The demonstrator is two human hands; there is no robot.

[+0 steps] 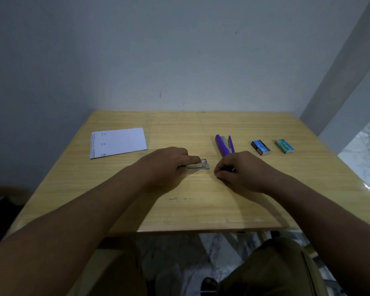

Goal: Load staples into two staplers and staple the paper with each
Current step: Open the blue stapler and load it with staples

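Left hand (169, 160) grasps a small stapler (198, 164) on the desk (201, 201); right hand (237, 169) pinches something tiny. Paper (119, 142), purple stapler (224, 145) and 2 staple boxes (261, 147) lie beyond.

A plain home room: wooden table (201, 201) against bare wall (179, 60) (marble-patterned floor (363, 144)).
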